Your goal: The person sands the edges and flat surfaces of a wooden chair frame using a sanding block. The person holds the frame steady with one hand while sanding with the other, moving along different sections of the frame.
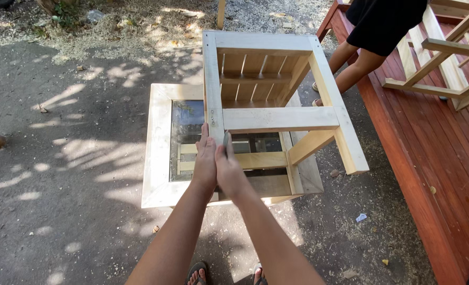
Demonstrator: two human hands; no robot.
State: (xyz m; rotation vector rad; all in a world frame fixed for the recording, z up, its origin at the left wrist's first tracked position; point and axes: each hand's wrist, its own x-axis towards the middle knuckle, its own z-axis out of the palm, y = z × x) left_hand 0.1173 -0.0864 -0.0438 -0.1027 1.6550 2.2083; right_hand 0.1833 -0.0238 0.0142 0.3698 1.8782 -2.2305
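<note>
1 head-worn camera looks steeply down and forward from close above the person's outstretched arms, taking in the unpainted wooden frame (276, 111) at arm's reach, the paved ground (60, 184) and the red deck (435, 158) at right.

A wooden frame (276, 100) lies tipped on its side on top of a low table (158, 153), which stands on the ground (60, 211). Both hands, the left hand (205, 161) and the right hand (229, 171), meet side by side at the frame's near left corner post. To the right runs a deck (429, 153), where another person's legs (350, 66) stand behind the frame, beside a second wooden frame (445, 68).
</note>
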